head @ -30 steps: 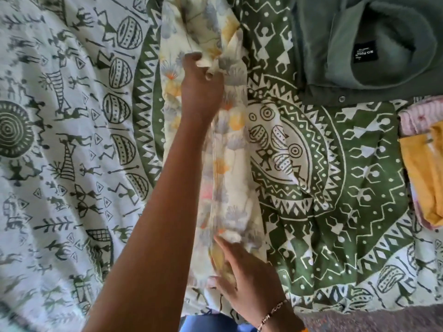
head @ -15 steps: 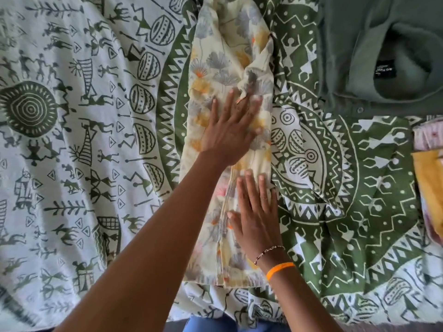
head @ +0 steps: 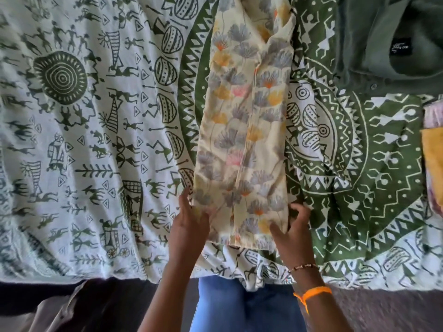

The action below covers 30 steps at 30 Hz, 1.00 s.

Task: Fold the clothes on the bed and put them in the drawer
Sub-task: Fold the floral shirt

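While the floral garment (head: 244, 140) lay as a long narrow strip on the bed (head: 72, 116), the left hand (head: 189, 224) and right hand (head: 291, 228) pinched its near corners (both should lift evenly, I judge).

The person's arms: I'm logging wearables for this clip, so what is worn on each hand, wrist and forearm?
Both forearms are bare, with no sleeves. The right hand has a thin beaded bracelet and an orange band at its wrist. The left hand wears nothing visible.

cream floral garment (head: 244, 130), folded into a long narrow strip, flat on bed (head: 79, 144)
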Available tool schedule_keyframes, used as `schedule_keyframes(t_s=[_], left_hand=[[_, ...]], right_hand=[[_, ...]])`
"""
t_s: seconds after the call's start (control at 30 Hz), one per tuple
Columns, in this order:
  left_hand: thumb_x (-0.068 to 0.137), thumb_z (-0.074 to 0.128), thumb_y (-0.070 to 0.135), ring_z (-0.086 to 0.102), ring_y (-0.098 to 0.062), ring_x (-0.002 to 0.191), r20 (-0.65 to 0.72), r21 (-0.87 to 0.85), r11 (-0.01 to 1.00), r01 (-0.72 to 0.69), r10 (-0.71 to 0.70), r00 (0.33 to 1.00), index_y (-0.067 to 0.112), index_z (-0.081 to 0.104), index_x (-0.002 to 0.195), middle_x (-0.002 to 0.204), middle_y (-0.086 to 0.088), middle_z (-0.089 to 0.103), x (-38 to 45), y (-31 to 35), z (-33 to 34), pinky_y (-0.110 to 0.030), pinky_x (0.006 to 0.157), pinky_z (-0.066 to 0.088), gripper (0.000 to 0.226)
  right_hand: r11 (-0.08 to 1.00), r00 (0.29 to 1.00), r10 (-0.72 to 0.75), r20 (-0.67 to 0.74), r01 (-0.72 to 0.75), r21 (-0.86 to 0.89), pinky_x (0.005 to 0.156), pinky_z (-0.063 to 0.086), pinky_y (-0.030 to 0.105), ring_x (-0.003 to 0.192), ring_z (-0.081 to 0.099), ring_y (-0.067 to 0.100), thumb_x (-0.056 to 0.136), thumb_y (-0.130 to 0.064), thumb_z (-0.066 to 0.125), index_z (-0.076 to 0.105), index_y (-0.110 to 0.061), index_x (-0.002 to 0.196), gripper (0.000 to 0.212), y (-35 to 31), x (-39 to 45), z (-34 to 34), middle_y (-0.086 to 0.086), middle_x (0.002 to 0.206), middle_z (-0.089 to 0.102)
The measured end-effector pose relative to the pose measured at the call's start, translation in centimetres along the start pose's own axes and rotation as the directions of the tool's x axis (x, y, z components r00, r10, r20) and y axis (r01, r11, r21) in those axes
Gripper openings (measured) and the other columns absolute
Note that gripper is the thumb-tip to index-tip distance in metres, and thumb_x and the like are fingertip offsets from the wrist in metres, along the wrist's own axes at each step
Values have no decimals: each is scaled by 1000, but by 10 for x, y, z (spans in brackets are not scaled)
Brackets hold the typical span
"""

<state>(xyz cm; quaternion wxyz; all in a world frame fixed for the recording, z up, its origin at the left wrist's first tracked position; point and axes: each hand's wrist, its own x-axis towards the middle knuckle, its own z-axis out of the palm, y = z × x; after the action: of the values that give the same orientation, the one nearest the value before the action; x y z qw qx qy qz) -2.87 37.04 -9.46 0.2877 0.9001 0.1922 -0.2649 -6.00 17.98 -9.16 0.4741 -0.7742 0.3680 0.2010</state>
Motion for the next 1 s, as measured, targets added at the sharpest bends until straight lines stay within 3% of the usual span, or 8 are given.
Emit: schedule_keyframes(t_s=[0.1, 0.23, 0.4, 0.47, 0.53, 0.67, 0.8, 1.0], left_hand=[[89, 51, 2, 63, -34, 75, 109, -188, 981, 37, -16, 994, 19, 31, 134, 87, -13, 67, 2, 4, -17, -35, 61, 49, 52], [93, 47, 8, 68, -25, 82, 307, -747, 618, 246, -7, 952, 20, 49, 123, 96, -12, 70, 23, 31, -58, -36, 71, 58, 32], [102, 30, 25, 59, -24, 109, 146, -932, 351, 88, 144, 979, 14, 38, 135, 129, -13, 54, 76, 87, -71, -36, 96, 49, 36], [101, 30, 32, 55, -21, 116, -109, -813, 553, -184, 166, 980, 19, 31, 139, 131, -6, 53, 78, 101, -58, -39, 99, 45, 40], [98, 33, 31, 45, -20, 126, -323, -419, 802, -425, 306, 895, 18, 30, 143, 138, -5, 47, 74, 103, -34, -46, 103, 39, 47], [98, 31, 41, -6, -25, 146, -56, 328, 783, -528, 574, 817, 32, 10, 149, 159, 2, 4, 88, 90, 11, -51, 115, -11, 56], [98, 22, 49, -20, -27, 143, 58, 500, 736, -456, 497, 866, 38, -9, 147, 157, 1, -19, 109, 80, 32, -53, 113, -15, 59], [87, 47, 27, 42, -29, 116, -226, 286, 900, -328, 396, 890, 16, 48, 125, 132, -8, 45, 128, 127, 15, -43, 99, 35, 39]], right_hand=[[978, 998, 7, 62, -20, 209, 58, 53, 25, 69, 67, 14, 80, 7, 63, 35, -19, 112, 50, -10, -3, -12, 8, 86, 66], [873, 994, 9, 108, -61, 483, 62, 52, 26, 67, 64, 15, 76, 1, 66, 51, -30, 102, 43, -47, 15, -36, 0, 74, 68], [622, 999, -42, -24, 45, 782, 75, 55, 23, 90, 66, 17, 92, 1, 47, 47, -17, 107, 24, -101, 71, -38, 10, 103, 62], [728, 977, -114, -182, 207, 653, 85, 49, 20, 97, 63, 15, 92, 2, 46, 42, -10, 118, 29, -109, 77, -26, 15, 113, 59], [873, 858, -391, -333, 460, 162, 94, 44, 21, 107, 57, 16, 88, 2, 49, 45, -3, 126, 39, -102, 80, -14, 15, 123, 58], [580, 775, -627, 80, 533, -616, 113, 4, 55, 144, 15, 30, 91, -31, 46, 26, -24, 146, 59, -80, 107, 10, 3, 155, 23], [430, 773, -575, 267, 563, -705, 115, 0, 57, 146, -3, 29, 96, -38, 35, 0, -33, 145, 60, -69, 136, 20, 1, 158, 1], [639, 663, -746, -62, 686, -347, 91, 39, 29, 102, 52, 29, 86, -9, 48, 66, -10, 104, 26, -116, 161, -5, 12, 108, 59]])
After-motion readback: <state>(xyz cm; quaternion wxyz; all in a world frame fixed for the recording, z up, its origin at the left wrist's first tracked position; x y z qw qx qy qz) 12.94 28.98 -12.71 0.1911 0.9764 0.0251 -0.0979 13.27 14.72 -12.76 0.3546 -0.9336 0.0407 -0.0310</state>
